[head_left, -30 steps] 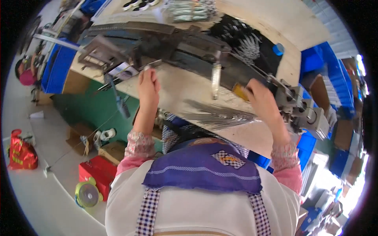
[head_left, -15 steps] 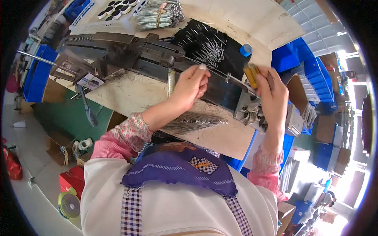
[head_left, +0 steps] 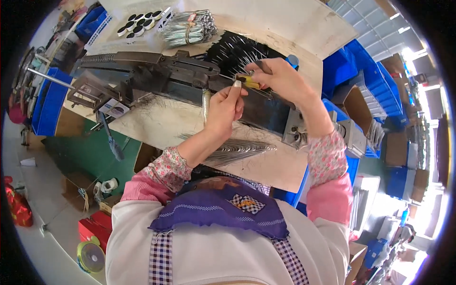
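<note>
My left hand [head_left: 222, 108] is closed, its thumb and fingers pinched at the front side of a long dark metal machine [head_left: 187, 71]. A white cover sits on the thumb tip; whatever the fingers hold is hidden. Coming in from the right, my right hand [head_left: 284, 80] grips a yellow-and-black handled tool [head_left: 250, 82], whose exact kind I cannot make out. The tool's end is right by my left thumb. Behind both hands, several thin metal wire pieces [head_left: 232, 50] lie on a black sheet. Under my left wrist spreads a pile of bent wires [head_left: 242, 149].
A tied bundle of wires [head_left: 190, 28] lies at the back, beside a white tray [head_left: 102, 38] with black-topped round pieces. A blue cap-like container [head_left: 292, 61] stands back right. A metal block [head_left: 295, 128] closes the machine's right end. Blue bins [head_left: 339, 66] stand to the right.
My right hand has swung left with the yellow tool, from the machine's right end to beside my left thumb. My left hand has barely moved.
</note>
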Tool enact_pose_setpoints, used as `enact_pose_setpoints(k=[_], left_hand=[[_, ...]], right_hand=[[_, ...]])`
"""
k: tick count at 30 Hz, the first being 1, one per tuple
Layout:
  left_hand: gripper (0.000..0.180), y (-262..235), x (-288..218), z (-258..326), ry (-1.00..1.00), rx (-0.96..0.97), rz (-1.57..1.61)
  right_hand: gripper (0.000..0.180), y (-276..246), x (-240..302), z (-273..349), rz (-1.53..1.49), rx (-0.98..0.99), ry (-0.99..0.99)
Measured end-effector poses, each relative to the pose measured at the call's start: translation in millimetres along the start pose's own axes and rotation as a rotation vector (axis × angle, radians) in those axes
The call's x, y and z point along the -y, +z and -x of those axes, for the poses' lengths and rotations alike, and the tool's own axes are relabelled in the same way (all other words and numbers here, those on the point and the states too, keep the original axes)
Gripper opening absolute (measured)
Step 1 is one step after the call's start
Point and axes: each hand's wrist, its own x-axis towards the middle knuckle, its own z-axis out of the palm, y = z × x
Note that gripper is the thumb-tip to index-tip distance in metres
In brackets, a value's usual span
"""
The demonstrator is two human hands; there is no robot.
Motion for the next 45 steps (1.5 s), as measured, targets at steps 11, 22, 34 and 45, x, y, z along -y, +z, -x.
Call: enact_pose_setpoints(k=[11,22,34,45], left_hand=[[0.026,1,-2,-1,-0.029,-0.010,0.088],[0.028,-2,-4,2,-0.059,-0.037,0.137],[0.076,11,-11,-6,-0.173,0.301,0.317],[0.066,-8,-30,-1,-0.223,0.187,0.743]], right_hand=[[0.026,12,3,5,0.040,0.048,-0.023],[0.027,6,4,3,-0.078,0.182,0.099],[0.038,-7,0,-4,0.020,0.191,0.089],[0.047,44,32,28,0.622,-0.257,-0.444]])
